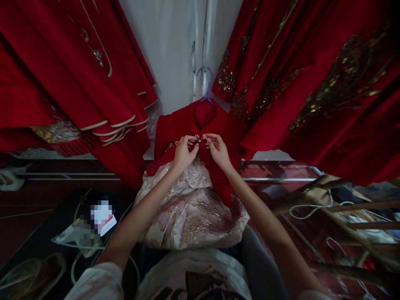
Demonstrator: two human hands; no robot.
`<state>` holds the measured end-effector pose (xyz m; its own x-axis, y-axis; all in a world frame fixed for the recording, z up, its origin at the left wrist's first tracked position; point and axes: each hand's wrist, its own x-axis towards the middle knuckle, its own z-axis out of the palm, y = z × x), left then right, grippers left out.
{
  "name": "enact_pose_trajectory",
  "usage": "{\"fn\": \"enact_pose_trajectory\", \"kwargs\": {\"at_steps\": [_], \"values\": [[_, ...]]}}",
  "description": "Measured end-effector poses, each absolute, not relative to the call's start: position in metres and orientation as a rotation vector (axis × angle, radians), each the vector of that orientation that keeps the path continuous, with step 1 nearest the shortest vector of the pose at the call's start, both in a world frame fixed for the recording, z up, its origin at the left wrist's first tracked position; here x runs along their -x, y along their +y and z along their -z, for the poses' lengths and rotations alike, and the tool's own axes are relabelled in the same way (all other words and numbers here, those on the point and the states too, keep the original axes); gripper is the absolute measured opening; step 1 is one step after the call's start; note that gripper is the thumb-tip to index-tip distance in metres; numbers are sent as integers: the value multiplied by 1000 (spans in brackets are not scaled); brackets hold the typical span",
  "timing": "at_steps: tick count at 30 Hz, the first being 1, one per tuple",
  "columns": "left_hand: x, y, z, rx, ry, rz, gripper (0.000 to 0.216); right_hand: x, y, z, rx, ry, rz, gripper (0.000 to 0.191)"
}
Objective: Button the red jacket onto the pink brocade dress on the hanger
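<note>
So the person is standing right up against a red jacket [187, 125] that's hanging on a purple hanger [204, 85] in front of a pale wall, between the two racks. Both hands are working at the chest closure. The left hand [183, 152] is curling its fingers in, pinching the edge of the jacket front right beside a little pearly clasp [197, 137]. The right hand [218, 151] is doing the same from the other side, fingertips pressing together on the fabric at a second sparkly clasp [204, 136]. The two hands are nearly touching each other.

Under the jacket a pinkish gold brocade skirt [190, 208] is bunching out, sitting just below the wrists. Red embroidered robes [312, 75] are hanging on the right, and more red garments with cream trim [78, 62] are hanging on the left. Some wooden frame pieces [350, 208] are lying low on the right.
</note>
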<state>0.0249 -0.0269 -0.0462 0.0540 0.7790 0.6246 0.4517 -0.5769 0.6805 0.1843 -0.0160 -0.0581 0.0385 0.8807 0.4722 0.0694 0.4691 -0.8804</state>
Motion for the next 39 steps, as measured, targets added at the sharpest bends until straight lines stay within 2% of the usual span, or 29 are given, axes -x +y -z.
{"fn": "enact_pose_trajectory", "kwargs": {"at_steps": [6,17,21,39], "values": [[-36,-8,50,-1899,1136,-1530,24,-184,4,59,980,-1413,-728,34],[-45,0,50,-1653,1090,-1552,14,-185,2,51,994,-1499,-590,26],[-44,2,47,-1584,1094,-1559,16,-182,-6,45,1014,-1471,-547,28],[-31,12,45,-1717,975,-1459,19,-189,11,46,1002,-1515,-701,34]]}}
